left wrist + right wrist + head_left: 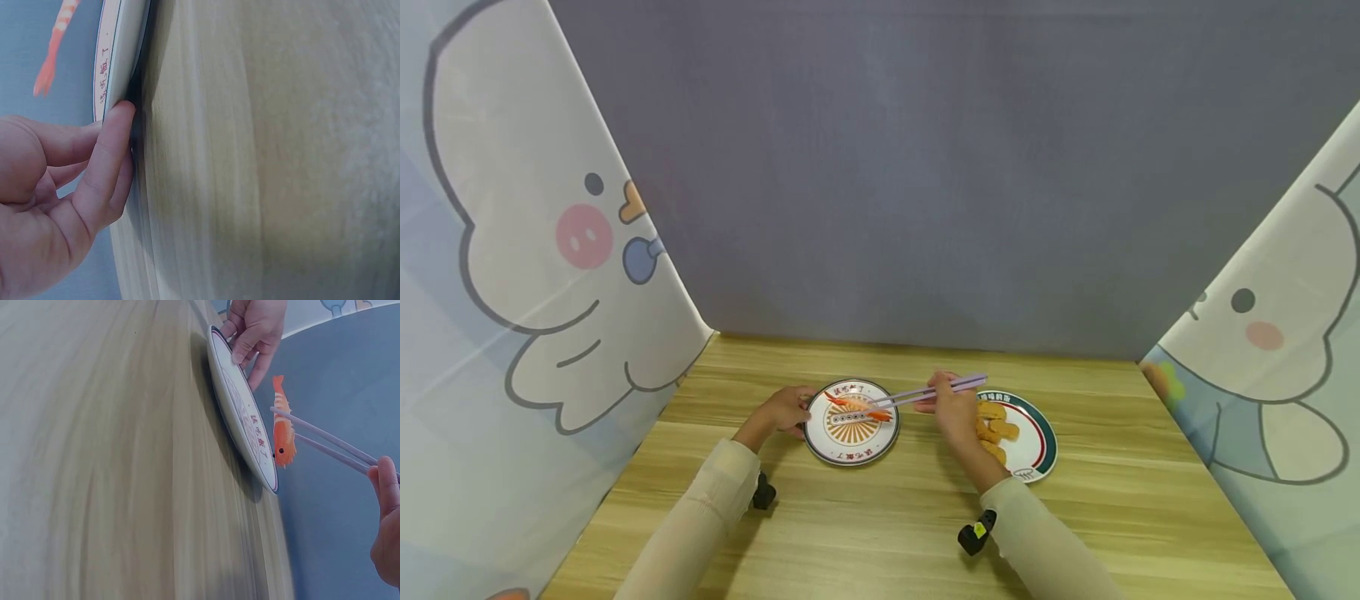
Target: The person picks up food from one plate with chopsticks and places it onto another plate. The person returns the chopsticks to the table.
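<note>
My left hand (785, 410) pinches the left rim of a round white plate (850, 455) printed with an orange sunburst and red characters. In the left wrist view the thumb is above the rim and the fingers reach to its underside. My right hand (953, 408) holds a pair of pale purple chopsticks (973, 381). Their tips grip an orange-and-white striped shrimp (283, 430), raised over the plate with a gap beneath it in the right wrist view. The shrimp's tail points toward my left hand, its head toward the right.
An oval white plate with a green rim (1048, 433) stands at the right, partly behind my right forearm. Several golden fried pieces (992, 411) lie on it. The wooden table (865, 533) meets a grey backdrop (895, 208), with cartoon-printed curtains on both sides.
</note>
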Available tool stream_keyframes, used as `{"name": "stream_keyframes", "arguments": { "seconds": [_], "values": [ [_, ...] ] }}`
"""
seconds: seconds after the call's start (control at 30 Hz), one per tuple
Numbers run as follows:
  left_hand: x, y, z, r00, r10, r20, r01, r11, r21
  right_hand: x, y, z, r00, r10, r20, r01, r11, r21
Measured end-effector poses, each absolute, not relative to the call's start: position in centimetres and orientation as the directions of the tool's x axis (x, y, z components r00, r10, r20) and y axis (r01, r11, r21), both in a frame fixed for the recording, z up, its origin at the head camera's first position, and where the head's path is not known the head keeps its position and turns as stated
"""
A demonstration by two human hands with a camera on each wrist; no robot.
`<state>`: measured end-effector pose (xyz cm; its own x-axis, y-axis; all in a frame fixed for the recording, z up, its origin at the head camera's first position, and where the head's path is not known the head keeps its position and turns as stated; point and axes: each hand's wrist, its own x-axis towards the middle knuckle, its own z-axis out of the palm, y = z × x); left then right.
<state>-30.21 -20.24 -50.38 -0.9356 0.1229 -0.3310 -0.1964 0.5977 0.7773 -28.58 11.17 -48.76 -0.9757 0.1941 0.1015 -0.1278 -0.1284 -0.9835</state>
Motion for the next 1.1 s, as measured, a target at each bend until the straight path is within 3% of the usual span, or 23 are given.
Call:
{"name": "stream_keyframes", "arguments": {
  "seconds": [0.33,0.5,0.8,1.1],
  "values": [
    [-30.1,-20.2,-50.3,-0.937,0.122,-0.327,-0.197,0.590,0.783,-28.0,13.3,-48.1,-0.959,0.247,0.137,-0.183,-0.173,-0.968],
    [-30.1,-20.2,-50.2,-0.938,0.122,-0.324,-0.193,0.593,0.782,-27.7,14.7,-47.6,-0.959,0.269,0.091,-0.153,-0.220,-0.964],
    [-30.1,-20.2,-50.4,-0.937,0.127,-0.326,-0.190,0.597,0.780,-26.9,17.2,-47.2,-0.951,0.307,0.041,-0.081,-0.119,-0.990],
    [-30.0,-20.2,-50.2,-0.937,0.121,-0.329,-0.198,0.593,0.781,-26.5,18.8,-46.7,-0.939,0.343,0.035,-0.119,-0.226,-0.967]
  ]
}}
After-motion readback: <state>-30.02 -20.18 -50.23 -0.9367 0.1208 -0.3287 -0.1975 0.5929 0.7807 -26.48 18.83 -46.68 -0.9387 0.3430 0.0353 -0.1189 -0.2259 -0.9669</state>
